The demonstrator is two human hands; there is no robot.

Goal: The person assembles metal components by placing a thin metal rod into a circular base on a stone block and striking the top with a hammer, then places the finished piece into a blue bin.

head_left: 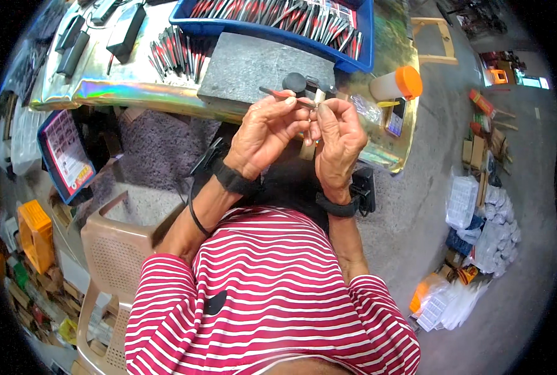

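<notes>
Striped shirt point(272, 281) foremost; slim red-and-black piece point(277, 93) held across two bare hands

Item: one slim red-and-black piece, held above the near edge of the grey slab point(247, 62). Long axis set roughly left to right; dark end pointed left and slightly away from the wearer, the opposite end directed into the right fingertips, where it is hidden. It is pinched by thumb and forefinger of the left hand point(267, 128), the other fingers loosely curled. Thumb and fingertips of the right hand point(341, 134) are closed at its right end; whether the small pale part point(319, 96) beside them is also gripped cannot be told.

Behind the hands: a black round object point(294, 82), partly covered. Right: a jar with orange lid point(408, 82). Beyond the slab: a blue crate point(228, 26) of similar pieces, cut off by the upper edge. Left of the slab: a loose pile point(177, 53), individual pieces hard to separate.
</notes>
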